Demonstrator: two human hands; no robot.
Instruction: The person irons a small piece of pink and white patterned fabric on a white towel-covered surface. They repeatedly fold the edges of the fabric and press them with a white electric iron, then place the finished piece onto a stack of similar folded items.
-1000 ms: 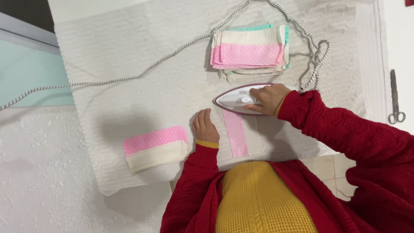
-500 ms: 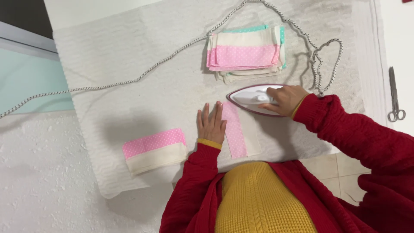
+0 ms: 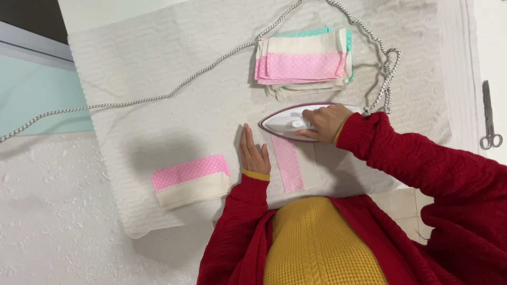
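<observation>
My right hand (image 3: pixel 326 121) grips the handle of a white iron (image 3: pixel 288 123) with a dark red rim, which rests flat on the far end of a pink dotted and cream fabric piece (image 3: pixel 293 164). My left hand (image 3: pixel 254 152) lies flat, fingers together, on the white towel just left of that piece. The iron's braided cord (image 3: pixel 174 92) runs from its rear, loops at the right and trails off to the left.
A stack of folded pink, cream and teal fabric pieces (image 3: pixel 302 64) sits beyond the iron. A single pink and cream folded piece (image 3: pixel 190 180) lies at the left front. The white textured towel (image 3: pixel 158 68) covers the table. Scissors (image 3: pixel 489 116) lie at the far right.
The iron has slid away from me along the fabric strip, uncovering more of it. My left hand stayed flat beside the strip.
</observation>
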